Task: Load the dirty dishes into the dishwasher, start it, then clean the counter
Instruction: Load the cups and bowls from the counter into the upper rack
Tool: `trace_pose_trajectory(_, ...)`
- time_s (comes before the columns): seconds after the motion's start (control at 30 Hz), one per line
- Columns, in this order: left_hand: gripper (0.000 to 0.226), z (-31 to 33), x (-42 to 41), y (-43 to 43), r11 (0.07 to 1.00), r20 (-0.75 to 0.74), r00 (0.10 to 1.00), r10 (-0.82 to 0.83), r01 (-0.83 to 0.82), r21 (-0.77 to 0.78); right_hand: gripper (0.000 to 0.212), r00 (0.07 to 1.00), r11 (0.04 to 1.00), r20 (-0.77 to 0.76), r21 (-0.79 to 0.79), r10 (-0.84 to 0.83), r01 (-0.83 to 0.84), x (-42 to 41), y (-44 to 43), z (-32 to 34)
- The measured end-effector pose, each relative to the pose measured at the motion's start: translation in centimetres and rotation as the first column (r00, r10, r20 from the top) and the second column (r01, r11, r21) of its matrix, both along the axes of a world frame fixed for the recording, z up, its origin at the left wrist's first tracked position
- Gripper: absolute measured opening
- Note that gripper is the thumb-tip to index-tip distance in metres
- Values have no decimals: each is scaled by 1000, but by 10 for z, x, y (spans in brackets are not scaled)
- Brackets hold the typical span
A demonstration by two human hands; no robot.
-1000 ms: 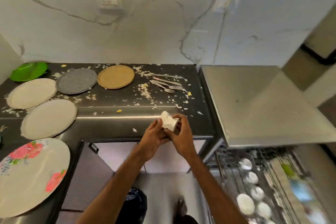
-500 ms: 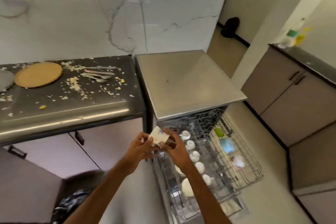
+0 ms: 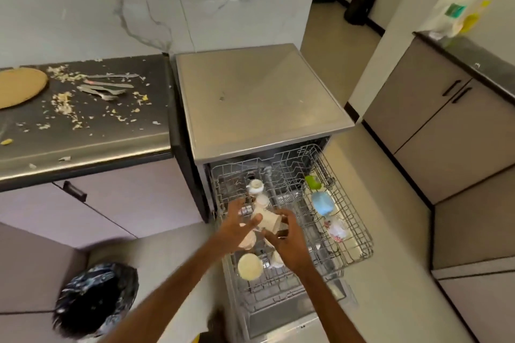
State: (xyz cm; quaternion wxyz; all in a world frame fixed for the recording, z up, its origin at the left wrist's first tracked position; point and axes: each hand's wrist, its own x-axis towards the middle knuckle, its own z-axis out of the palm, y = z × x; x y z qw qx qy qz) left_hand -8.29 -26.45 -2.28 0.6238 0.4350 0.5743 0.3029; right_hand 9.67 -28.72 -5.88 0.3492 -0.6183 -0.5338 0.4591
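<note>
Nearest me, low on the left, stands a round bin lined with a black plastic bag (image 3: 94,301), on the pale floor. Both forearms reach forward over the pulled-out grey wire dishwasher rack (image 3: 359,234). The right grip (image 3: 289,239) is curled round a small white cup (image 3: 269,221), which it holds tilted just above the left side of the rack. The left grip (image 3: 239,224) is beside it with fingers spread and fairly straight, their tips at the cup's side; motion blur keeps me from telling whether they touch. In the rack below sits an upturned cream round bowl (image 3: 249,266), and further back a row of small white cups (image 3: 255,186). On the rack's right side lie a light blue container (image 3: 322,203) and a green one (image 3: 313,181). Behind the rack is the dishwasher, with its flat steel top (image 3: 256,97). To its left the dark stone surface (image 3: 111,131) is strewn with food scraps and carries a cluster of steel cutlery (image 3: 108,88) and a tan round plate (image 3: 19,86). Grey floor cabinets with black handles (image 3: 446,120) stand off to the right.
</note>
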Motion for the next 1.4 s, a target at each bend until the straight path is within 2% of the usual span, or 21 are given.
trace_pose_trajectory(0.07, 74, 2, -7, 38, 967, -320, 939, -126, 188, 172, 53, 998, 1000, 64, -6, -28, 29, 10, 14, -10)
trace_pose_trajectory(0.13, 81, 3, -17, 88, 879, -610, 784, -119, 368, 303, 51, 991, 999, 132, -30, -34, 39, 16, 34, -17)
trace_pose_trajectory(0.2, 87, 9, -22, 141, 755, -787, 614, -57, 543, 368, 51, 981, 997, 190, -56, -34, 45, 20, 60, -24)
trace_pose_trajectory(0.27, 98, 9, -25, 197, 639, -912, 409, -27, 709, 299, 55, 973, 998, 231, -55, -7, 21, 22, 92, -34)
trace_pose_trajectory(0.37, 114, -12, -33, 255, 508, -994, 100, -51, 859, 60, 58, 950, 997, 309, -64, 50, -31, 22, 149, -53)
trace_pose_trajectory(0.4, 117, -25, -36, 266, 474, -998, 29, -61, 880, -3, 59, 934, 995, 347, -76, 83, -60, 21, 167, -62)
trace_pose_trajectory(0.43, 120, -39, -38, 274, 452, -998, 6, -69, 891, -26, 60, 914, 991, 385, -93, 125, -96, 21, 186, -71)
trace_pose_trajectory(0.47, 120, -52, -41, 277, 450, -997, 18, -71, 893, -15, 60, 893, 986, 419, -105, 162, -129, 20, 205, -80)
trace_pose_trajectory(0.53, 117, -71, -47, 278, 467, -994, 104, -16, 880, 85, 60, 847, 972, 478, -93, 232, -214, 15, 242, -99)
trace_pose_trajectory(0.6, 117, -77, -48, 281, 447, -992, 127, 25, 886, 124, 60, 773, 946, 558, -80, 303, -313, 7, 280, -124)
trace_pose_trajectory(0.7, 119, -79, -48, 282, 451, -994, 106, 29, 886, 108, 61, 673, 914, 647, -94, 358, -395, -8, 316, -153)
trace_pose_trajectory(1.03, 117, -84, -49, 284, 453, -995, 83, 63, 885, 102, 67, 595, 852, 697, -44, 400, -522, -34, 349, -200)
trace_pose_trajectory(1.2, 114, -80, -48, 283, 461, -994, 92, 59, 880, 109, 60, 419, 811, 834, -55, 358, -583, -31, 350, -203)
trace_pose_trajectory(1.4, 113, -80, -48, 283, 461, -994, 92, 68, 880, 112, 64, 318, 806, 889, -90, 330, -586, -36, 346, -218)
